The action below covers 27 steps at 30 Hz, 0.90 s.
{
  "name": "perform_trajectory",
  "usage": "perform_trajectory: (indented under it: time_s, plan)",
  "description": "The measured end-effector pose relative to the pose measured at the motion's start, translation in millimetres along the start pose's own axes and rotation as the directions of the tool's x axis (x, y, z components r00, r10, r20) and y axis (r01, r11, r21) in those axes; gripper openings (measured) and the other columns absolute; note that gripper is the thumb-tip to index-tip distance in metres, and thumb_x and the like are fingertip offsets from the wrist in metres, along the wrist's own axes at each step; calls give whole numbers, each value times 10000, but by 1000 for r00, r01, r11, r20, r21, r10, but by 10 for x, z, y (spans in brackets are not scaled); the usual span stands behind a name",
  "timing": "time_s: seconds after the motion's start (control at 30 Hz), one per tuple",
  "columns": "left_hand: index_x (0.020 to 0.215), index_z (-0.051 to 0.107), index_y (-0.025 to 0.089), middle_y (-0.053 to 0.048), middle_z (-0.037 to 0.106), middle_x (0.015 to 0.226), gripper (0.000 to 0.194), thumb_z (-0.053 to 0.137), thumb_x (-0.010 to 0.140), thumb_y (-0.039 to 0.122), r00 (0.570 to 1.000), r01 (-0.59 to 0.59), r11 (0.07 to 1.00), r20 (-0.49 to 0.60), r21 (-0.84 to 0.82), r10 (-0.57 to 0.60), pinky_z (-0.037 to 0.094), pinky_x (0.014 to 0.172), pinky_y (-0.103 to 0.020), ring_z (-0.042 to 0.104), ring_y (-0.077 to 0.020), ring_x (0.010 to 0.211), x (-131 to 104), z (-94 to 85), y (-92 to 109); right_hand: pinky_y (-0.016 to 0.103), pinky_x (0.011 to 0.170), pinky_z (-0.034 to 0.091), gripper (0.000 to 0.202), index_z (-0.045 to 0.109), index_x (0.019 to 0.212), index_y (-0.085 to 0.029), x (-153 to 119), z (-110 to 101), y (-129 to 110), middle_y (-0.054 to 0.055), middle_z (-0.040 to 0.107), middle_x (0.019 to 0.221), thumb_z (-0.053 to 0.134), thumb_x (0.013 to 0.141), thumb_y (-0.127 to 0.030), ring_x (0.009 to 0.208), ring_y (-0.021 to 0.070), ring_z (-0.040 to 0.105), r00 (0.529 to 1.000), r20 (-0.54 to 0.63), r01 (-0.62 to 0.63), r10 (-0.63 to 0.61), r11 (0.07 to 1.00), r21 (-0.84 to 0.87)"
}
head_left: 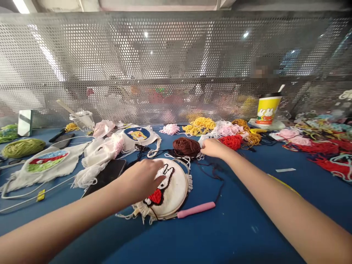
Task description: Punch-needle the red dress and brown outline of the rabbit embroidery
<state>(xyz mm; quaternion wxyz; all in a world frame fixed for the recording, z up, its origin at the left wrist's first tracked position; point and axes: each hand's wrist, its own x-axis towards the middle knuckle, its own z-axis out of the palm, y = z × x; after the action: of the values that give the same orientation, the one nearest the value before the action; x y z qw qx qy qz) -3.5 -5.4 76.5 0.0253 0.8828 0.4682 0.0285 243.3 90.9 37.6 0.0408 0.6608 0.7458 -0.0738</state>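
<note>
My left hand [141,179] hovers over or rests at the left side of a round embroidery hoop [176,194]. Its fingers curl down out of sight, so whatever they hold is hidden. On the hoop's cream cloth is a white rabbit figure with a black outline and a red patch [156,197]. At the right end of a brown yarn ball [186,147], my right hand [213,148] has its fingertips pinched together among loose strands; what is between them is unclear. A pink-handled punch needle [196,209] lies against the hoop's lower right, with dark yarn running from it.
Left of the hoop lie a black phone [106,178], white yarn [88,176] and a finished cloth piece [49,161]. Yellow yarn [199,126] and red yarn [231,142] pile up behind. A yellow cup [268,110] stands before a perforated metal screen [176,66].
</note>
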Motion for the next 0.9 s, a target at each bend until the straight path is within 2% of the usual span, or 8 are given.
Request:
perform_trajectory:
  time_s: [0.1,0.2,0.37,0.43,0.5,0.67,0.8,0.9]
  plan:
    - [975,531,144,-110,584,965,248,468,760,252,996,-76,997,-39,-6,76,430,716,-334,550,-230,877,565,27,95,342,745,441,256,481,1039,-155,112,68,-2,64,500,1052,439,818,-279,891,156,516,1000,-19,-22,22,1000,2]
    - [1054,473,151,-81,523,1062,292,464,789,272,991,-120,993,-56,-21,119,433,756,-392,525,-197,911,1103,122,78,342,748,439,254,481,1039,-159,105,56,27,62,499,1054,438,819,-279,896,156,514,999,-16,-27,28,999,29]
    - [1061,466,151,-72,518,1061,289,463,795,263,985,-171,984,-5,-55,171,457,725,-387,539,-185,879,1642,304,14,338,732,447,249,488,1026,-150,7,-65,46,59,510,1033,430,822,-283,867,150,523,996,90,14,-27,990,143]
    - [1049,473,148,-69,526,1046,280,463,794,263,987,-162,985,6,-60,163,461,718,-380,543,-181,867,1730,306,-5,338,726,450,250,490,1021,-146,-22,-99,26,55,515,1023,432,821,-286,859,150,526,992,104,46,-69,977,210]
    - [1044,478,149,-68,526,1048,276,464,794,265,991,-135,989,-25,-65,133,459,722,-382,541,-183,873,1763,224,-30,343,735,445,250,493,1017,-145,-34,-112,-3,54,515,1023,435,819,-286,867,154,524,994,57,77,-97,954,289]
    - [1045,477,147,-70,522,1054,279,466,793,265,973,-41,988,-230,-148,6,452,733,-391,536,-187,885,1668,-256,-87,397,790,408,362,409,1103,-147,-3,-71,-74,89,433,1133,496,780,-285,963,195,476,980,-187,160,-65,815,556]
    - [1034,480,139,-71,530,1035,280,492,773,241,918,-13,949,-381,-314,-113,434,750,-400,524,-198,900,1555,-581,-86,319,780,426,621,220,1174,-185,-7,-21,-171,128,394,1182,594,689,-283,985,171,481,956,-250,291,-151,550,783]
    - [1048,475,110,-95,555,996,339,523,716,161,893,-59,877,-419,-476,-167,422,745,-362,516,-225,905,1534,-643,-71,271,742,437,539,245,1143,-213,-62,-17,-284,83,508,1058,556,712,-302,888,120,536,922,-259,346,-287,312,885]
